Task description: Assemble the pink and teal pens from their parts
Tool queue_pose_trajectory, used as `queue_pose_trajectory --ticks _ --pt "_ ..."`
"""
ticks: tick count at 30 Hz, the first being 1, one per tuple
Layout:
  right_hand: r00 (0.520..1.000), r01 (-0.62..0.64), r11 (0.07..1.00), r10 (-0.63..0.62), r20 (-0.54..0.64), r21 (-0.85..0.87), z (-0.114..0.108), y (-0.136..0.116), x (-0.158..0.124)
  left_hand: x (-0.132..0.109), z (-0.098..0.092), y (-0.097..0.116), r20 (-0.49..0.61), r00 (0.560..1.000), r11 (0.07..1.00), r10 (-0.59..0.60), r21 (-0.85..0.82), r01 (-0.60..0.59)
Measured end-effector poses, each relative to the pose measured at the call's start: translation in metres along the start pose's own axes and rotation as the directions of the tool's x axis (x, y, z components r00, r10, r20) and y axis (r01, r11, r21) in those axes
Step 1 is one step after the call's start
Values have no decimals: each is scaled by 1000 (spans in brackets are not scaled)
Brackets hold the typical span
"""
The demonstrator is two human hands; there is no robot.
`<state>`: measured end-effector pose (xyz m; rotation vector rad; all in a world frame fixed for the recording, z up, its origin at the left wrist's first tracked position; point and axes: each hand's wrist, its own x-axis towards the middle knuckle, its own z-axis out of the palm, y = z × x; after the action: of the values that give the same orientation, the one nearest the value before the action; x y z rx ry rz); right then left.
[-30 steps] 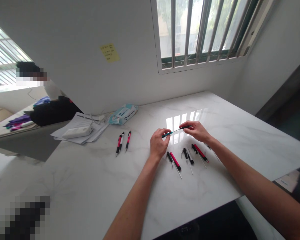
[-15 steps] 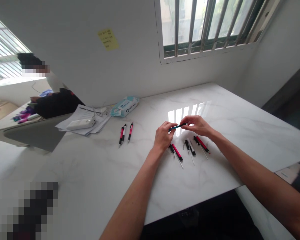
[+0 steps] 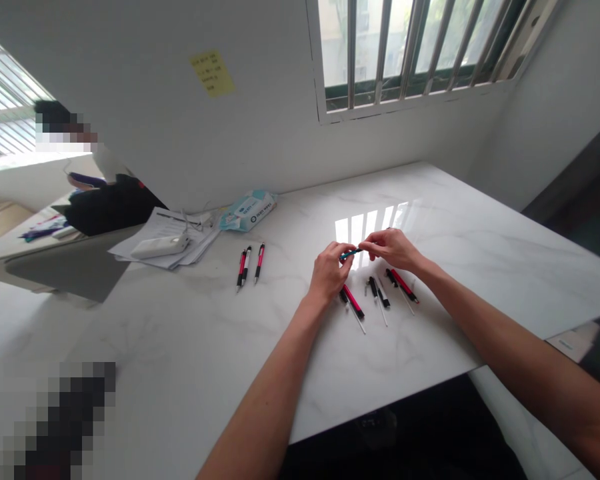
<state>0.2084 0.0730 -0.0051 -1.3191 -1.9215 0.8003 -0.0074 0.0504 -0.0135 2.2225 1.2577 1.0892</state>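
—And the gap is closing! The teal barrel [image 3: 349, 254] and the black piece [image 3: 359, 250], apart a second ago with a thin rod between them, are now meeting, right of the wipes pack [image 3: 249, 210] and nearer us.
—How are the fingers doing?
—The left hand [image 3: 329, 270] is pinching the teal barrel, thumb and fingers nearly together. The right hand [image 3: 393, 248] is keeping its fingers closed on the black piece, covering most of it.
—And the count?
—In front of the wipes pack, two red pens [image 3: 259, 262] and one white pen [image 3: 247, 263] are lying on the bench [image 3: 180, 373]. Farther right of the pack, two red barrels [image 3: 353, 301] and one white barrel [image 3: 383, 293] are resting, three thin white refills [image 3: 359, 322] lying among them.
—Other side?
—Left of the pack, one white device [image 3: 160, 247] is sitting on loose papers [image 3: 197, 245].
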Motion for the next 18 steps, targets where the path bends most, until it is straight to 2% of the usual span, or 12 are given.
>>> queue_pose_trajectory --ticks 3,9,13,15,18 --pt "1000 21 1000 -21 2 -9 2 0 0 0 0 1 -13 1000 1000 -25 13 26" --pt "994 104 987 -106 14 126 8 5 2 0 -3 2 -50 996 997 -75 24 76" --pt "994 106 972 -109 4 207 5 6 2 2 -4 -1 -64 993 995 -99 -8 99" --pt "997 78 976 -81 10 202 2 5 1 3 -4 -4 -62 993 995 -99 -19 98" --pt "998 41 994 -45 38 101 0 2 0 3 -4 -5 -60 994 996 -88 -16 87"
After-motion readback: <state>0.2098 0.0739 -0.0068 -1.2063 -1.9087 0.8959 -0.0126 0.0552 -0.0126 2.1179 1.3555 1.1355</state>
